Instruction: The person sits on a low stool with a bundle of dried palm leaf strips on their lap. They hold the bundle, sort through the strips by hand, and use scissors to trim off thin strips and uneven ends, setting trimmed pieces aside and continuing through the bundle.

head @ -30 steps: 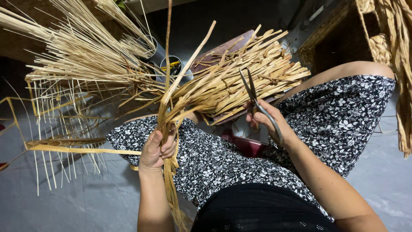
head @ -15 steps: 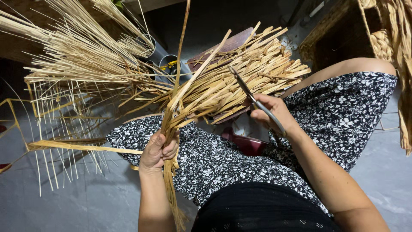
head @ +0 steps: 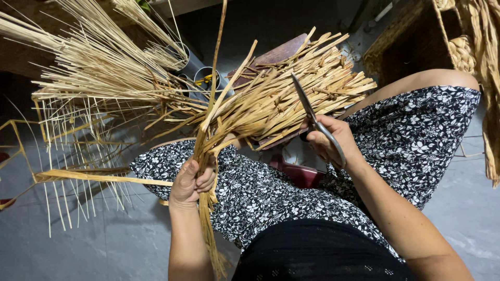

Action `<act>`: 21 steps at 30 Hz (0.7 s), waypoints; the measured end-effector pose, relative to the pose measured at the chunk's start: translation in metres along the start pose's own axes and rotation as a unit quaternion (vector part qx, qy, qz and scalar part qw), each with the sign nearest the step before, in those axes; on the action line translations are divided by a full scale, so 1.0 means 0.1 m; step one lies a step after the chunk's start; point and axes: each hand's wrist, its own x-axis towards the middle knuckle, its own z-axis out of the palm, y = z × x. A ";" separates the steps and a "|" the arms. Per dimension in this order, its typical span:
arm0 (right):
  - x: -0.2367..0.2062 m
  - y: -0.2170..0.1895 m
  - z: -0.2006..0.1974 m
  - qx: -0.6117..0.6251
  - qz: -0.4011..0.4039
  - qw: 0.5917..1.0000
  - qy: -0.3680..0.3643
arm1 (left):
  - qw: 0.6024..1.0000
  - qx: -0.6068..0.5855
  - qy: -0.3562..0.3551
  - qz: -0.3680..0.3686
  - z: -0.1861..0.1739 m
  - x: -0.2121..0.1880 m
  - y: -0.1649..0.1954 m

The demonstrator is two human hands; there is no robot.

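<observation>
Head view: left hand (head: 194, 182) grips a bunch of dried straw strips (head: 271, 104) fanned over the lap (steadied for trimming); right hand (head: 328, 143), fingers closed through the handles, raises shut scissors (head: 312, 117) against them.

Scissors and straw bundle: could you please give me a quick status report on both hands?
Left hand clamped on dried straw strands. Right hand grips scissors, blades shut, raised over cut straw pile. Nothing between.
</observation>
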 end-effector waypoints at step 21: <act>0.11 -0.04 0.30 -0.096 0.026 0.988 -0.118 | 1.000 0.010 -0.013 -0.001 0.01 0.00 -0.01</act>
